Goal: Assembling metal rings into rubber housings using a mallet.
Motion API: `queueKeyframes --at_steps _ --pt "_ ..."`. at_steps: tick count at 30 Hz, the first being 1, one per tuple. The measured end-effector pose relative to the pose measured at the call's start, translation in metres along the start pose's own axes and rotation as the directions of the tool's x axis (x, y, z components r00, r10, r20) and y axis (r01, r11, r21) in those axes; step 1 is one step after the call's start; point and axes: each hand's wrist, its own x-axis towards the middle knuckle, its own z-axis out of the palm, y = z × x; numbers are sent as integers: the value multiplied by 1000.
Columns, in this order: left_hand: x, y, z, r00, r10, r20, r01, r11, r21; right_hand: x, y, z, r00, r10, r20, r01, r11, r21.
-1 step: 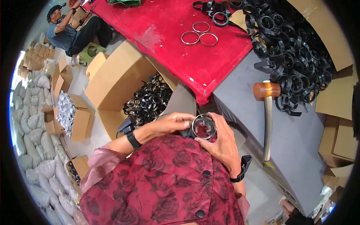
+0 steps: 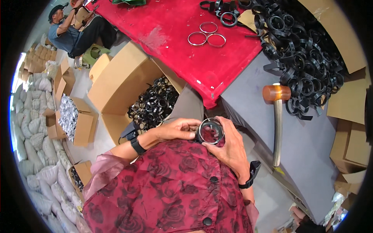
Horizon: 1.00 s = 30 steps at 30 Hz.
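Close in front of my apron, a black ring-shaped part with a silver metal ring [image 2: 211, 119] on its upper face is held up. Round its right side curve the fingers and thumb of my right hand [image 2: 232, 147]. At its left side my left hand [image 2: 179, 129] is closed, fingertips and thumb against the black part; the exact grip is partly hidden. Three loose silver rings [image 2: 197, 39] lie together on the red table cover. A mallet [image 2: 276, 93] with an orange-brown head and a pale handle rests on the grey surface to the right.
Black ring parts [image 2: 307, 66] are heaped at the far right by cardboard. An open carton [image 2: 120, 73] at the left holds more dark rings. Beyond it are a box of silver pieces [image 2: 67, 118], stacked white sacks [image 2: 33, 136] and a seated person [image 2: 70, 35].
My left thumb has come down and into view beside the black part, and the left fingers have shifted slightly. My right hand and the ring stay almost still.
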Motion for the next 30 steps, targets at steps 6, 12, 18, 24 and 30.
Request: queueKeyframes --at_steps 6,12,18,24,30 --pt "-5 -6 -1 998 39 -39 -30 981 192 5 4 6 997 -46 -58 43 998 -39" --pt "15 -9 -21 969 174 -175 -198 972 -131 28 -14 0 973 -200 -117 172 961 -215" --pt "32 -23 -42 969 150 -195 -186 965 -185 41 -23 -1 992 -125 -31 106 930 -352" --pt "41 -13 -42 975 126 -182 -171 951 -256 46 -21 1 995 -101 -16 91 947 -309" --pt "47 -16 -52 968 169 -187 -201 965 -168 48 -24 1 997 -83 7 80 935 -346"
